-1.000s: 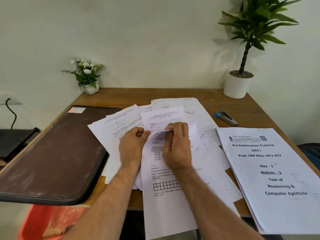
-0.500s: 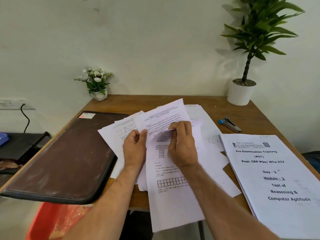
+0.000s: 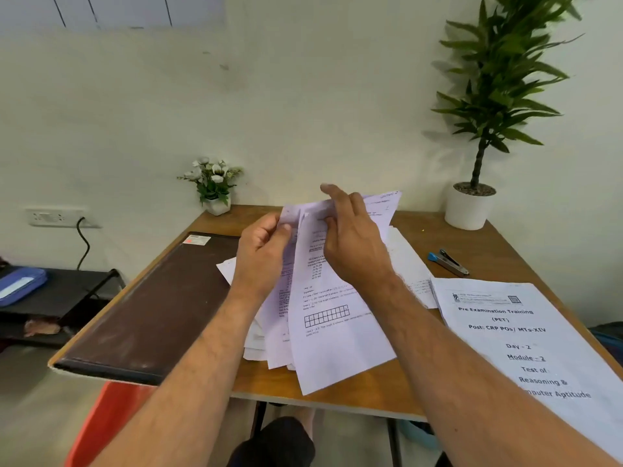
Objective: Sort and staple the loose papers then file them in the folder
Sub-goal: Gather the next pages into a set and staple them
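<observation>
Left hand (image 3: 266,246) fingers pinch loose papers (image 3: 332,318) top-left edge; right hand (image 3: 354,244) fingers pinch upper sheets.

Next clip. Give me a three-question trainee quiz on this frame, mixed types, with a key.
1. True or false: the stapler is in one of the hands.
2. Multiple choice: the brown folder lies A) closed on the table's left side, B) open in the middle, C) on the floor.
3. Fill in: both the left hand and the right hand hold loose ____ lifted off the table.

Key: 1 false, it lies on the table near the plant pot; 2 A; 3 papers.
</observation>
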Motion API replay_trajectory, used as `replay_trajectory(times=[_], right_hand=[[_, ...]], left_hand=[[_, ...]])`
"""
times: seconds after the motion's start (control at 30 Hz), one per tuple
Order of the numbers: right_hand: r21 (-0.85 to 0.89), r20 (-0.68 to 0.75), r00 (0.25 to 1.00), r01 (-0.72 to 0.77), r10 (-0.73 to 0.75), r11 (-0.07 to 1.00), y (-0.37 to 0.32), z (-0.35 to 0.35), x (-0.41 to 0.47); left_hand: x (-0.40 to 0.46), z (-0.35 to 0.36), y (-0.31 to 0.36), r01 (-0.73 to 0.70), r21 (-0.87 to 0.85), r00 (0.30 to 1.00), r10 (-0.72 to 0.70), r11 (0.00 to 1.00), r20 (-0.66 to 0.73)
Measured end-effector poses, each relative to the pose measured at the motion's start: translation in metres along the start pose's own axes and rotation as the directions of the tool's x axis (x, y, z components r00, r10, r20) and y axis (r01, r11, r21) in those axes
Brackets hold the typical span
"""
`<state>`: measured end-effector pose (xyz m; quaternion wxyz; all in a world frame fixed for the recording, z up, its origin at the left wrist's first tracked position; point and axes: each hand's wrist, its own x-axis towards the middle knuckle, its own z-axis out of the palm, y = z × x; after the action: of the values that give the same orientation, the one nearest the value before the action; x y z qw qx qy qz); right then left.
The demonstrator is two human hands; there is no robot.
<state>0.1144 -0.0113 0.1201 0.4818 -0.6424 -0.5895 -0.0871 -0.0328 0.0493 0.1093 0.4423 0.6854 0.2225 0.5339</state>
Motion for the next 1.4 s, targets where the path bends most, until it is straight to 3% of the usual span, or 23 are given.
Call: replay_trajectory(times=[0.13, 0.27, 0.37, 0.5, 0.6, 0.7, 0.77, 0.83, 0.9, 0.97, 1.07, 1.2, 1.4], right_hand=[[0.0, -0.103, 0.995, -0.019, 0.018, 1.0, -0.023, -0.014, 0.007], [0.059, -0.121, 0.992, -0.041, 0.048, 0.997, -0.044, -0.024, 0.006], [0.094, -0.134, 0.991, -0.006, 0.018, 0.996, -0.051, -0.032, 0.002], [0.081, -0.18, 0.983, 0.052, -0.036, 0.995, -0.042, -0.048, -0.008], [-0.035, -0.287, 0.958, -0.01, -0.001, 0.999, -0.025, -0.058, -0.02], [0.026, -0.327, 0.93, -0.17, 0.169, 0.985, -0.01, -0.067, -0.033], [0.19, -0.266, 0.901, -0.3, 0.343, 0.935, -0.001, -0.074, -0.042], [0.419, -0.095, 0.872, -0.403, 0.48, 0.814, 0.009, -0.083, -0.05], [0.497, 0.107, 0.845, -0.502, 0.524, 0.708, 0.02, -0.093, -0.057], [0.51, 0.213, 0.829, -0.546, 0.517, 0.665, 0.031, -0.098, -0.062], [0.553, 0.171, 0.822, -0.537, 0.544, 0.637, 0.043, -0.098, -0.067], [0.571, 0.13, 0.823, -0.519, 0.553, 0.636, 0.044, -0.091, -0.072], [0.5, 0.238, 0.846, -0.528, 0.477, 0.687, 0.049, -0.089, -0.069]], left_hand=[[-0.007, 0.006, 0.025, 0.023, -0.073, 1.0, -0.023, 0.997, -0.001], [-0.017, 0.013, 0.034, 0.001, -0.005, 0.997, -0.001, 1.0, 0.071], [-0.016, 0.014, 0.04, 0.005, 0.055, 1.0, -0.004, 0.998, -0.03], [-0.013, 0.01, 0.052, 0.106, -0.061, 0.989, -0.112, 0.992, -0.096], [-0.011, 0.005, 0.055, 0.143, -0.087, 0.974, -0.156, 0.986, -0.165], [-0.01, 0.002, 0.062, 0.167, -0.15, 0.971, -0.189, 0.975, -0.15], [-0.01, 0.0, 0.064, 0.173, -0.176, 0.968, -0.2, 0.969, -0.152], [-0.012, -0.001, 0.064, 0.173, -0.218, 0.966, -0.208, 0.961, -0.153], [-0.014, 0.001, 0.059, 0.183, -0.269, 0.962, -0.229, 0.946, -0.152], [-0.014, 0.004, 0.055, 0.217, -0.309, 0.952, -0.27, 0.926, -0.141], [-0.02, 0.009, 0.044, 0.322, -0.376, 0.935, -0.353, 0.869, -0.016], [-0.041, 0.008, 0.017, 0.466, -0.217, 0.884, -0.444, 0.858, 0.144], [-0.04, 0.022, 0.006, 0.417, -0.22, 0.908, -0.412, 0.882, 0.069]])
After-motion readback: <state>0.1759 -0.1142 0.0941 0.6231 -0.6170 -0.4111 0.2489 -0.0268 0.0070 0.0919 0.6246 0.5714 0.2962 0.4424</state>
